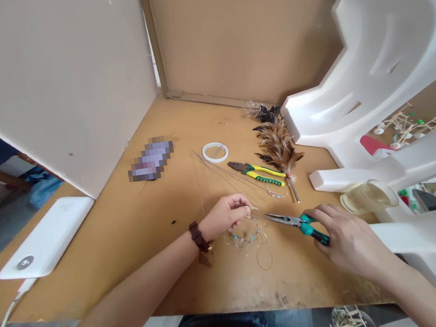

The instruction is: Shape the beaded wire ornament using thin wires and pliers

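Note:
My left hand, with a brown strap on its wrist, is closed in a pinch on a thin beaded wire near the table's front. Small blue and pink beads sit along this wire, which curls in loops below and right of my fingers. My right hand is wrapped round teal-and-black needle-nose pliers. Their tips point left toward the wire, a little apart from my left fingers. A thin yellowish loop lies just below the beads.
Yellow-and-green pliers, a white ring, a brown feather bundle and loose straight wires lie farther back. A blurred-out phone-like object and a white power bank are left. A glass and white plastic chair stand right.

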Available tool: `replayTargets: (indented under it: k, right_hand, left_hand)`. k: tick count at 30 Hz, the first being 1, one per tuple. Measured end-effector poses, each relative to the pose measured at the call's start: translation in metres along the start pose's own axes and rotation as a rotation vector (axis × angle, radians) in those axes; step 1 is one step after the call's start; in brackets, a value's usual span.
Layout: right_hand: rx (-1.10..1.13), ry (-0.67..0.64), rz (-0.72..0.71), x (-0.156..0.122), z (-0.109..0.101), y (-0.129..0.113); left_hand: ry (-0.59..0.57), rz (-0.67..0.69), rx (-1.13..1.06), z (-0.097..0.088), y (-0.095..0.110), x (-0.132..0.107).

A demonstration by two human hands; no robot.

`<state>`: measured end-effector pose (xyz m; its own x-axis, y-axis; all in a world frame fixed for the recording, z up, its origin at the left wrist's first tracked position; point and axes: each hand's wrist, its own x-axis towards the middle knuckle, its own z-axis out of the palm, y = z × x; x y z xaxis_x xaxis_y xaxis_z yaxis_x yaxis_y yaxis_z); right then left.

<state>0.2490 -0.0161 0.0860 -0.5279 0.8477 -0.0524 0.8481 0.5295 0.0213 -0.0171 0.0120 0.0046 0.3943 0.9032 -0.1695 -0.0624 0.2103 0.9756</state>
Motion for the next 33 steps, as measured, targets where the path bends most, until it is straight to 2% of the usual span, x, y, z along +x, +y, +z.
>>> replayTargets:
  k: [5, 17, 21, 28, 33]
  right_hand:
    - [-0.157, -0.001, -0.073, 0.016, -0.015, -0.019]
    - [-0.198, -0.011, -0.197, 0.027, -0.019, -0.021]
    - [-0.212, -0.01, -0.21, 0.027, -0.019, -0.02]
    - [-0.12, -0.084, -0.194, 0.028, -0.02, -0.02]
    - [-0.119, -0.055, -0.189, 0.027, -0.019, -0.022]
  left_hand:
    - [-0.019, 0.0, 0.025, 0.002, 0.004, -0.005]
    - [-0.087, -0.015, 0.002, 0.003, 0.005, -0.006]
    - [-0.092, -0.019, -0.02, 0.003, 0.004, -0.007]
    - [-0.102, -0.017, -0.001, 0.003, 0.002, -0.006]
    - [-0.102, -0.018, 0.0, 0.003, 0.003, -0.007]
